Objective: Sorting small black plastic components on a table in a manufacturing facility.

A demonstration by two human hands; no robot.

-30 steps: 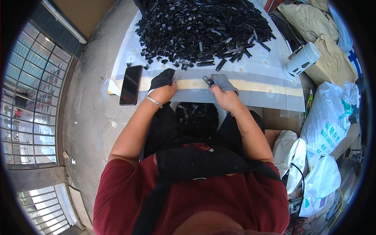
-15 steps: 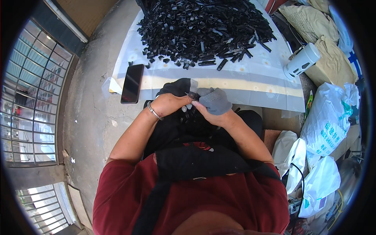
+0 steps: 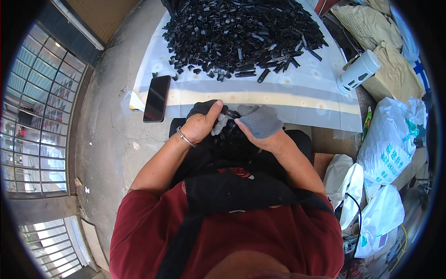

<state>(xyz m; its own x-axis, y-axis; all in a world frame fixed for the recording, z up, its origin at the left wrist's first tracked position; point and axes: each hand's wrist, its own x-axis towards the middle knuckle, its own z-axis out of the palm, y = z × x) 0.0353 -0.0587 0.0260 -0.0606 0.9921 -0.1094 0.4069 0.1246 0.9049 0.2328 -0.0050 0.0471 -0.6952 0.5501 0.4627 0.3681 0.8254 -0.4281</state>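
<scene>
Over my lap, both hands work close together on a small black plastic piece (image 3: 230, 113). My left hand (image 3: 203, 122), in a dark glove with pale fingertips and a bare thumb, is closed round the piece's left end. The thumb points up and away. My right hand (image 3: 261, 123), in a grey dotted glove with its thumb bare, pinches the piece from the right. More black pieces (image 3: 231, 136) lie in my lap beneath the hands. Fingers partly cover the held piece, so its full shape is hidden.
A big heap of black plastic pieces (image 3: 241, 37) covers the far part of the cloth-covered table (image 3: 297, 100). A phone (image 3: 157, 99) lies at the table's left edge, a white tumbler (image 3: 358, 72) at the right. Stuffed bags (image 3: 388, 139) crowd the right side.
My left hand has turned, its thumb lifting from the right thumb to point upward. The hands have drawn slightly apart, and the black piece between them now shows more.
</scene>
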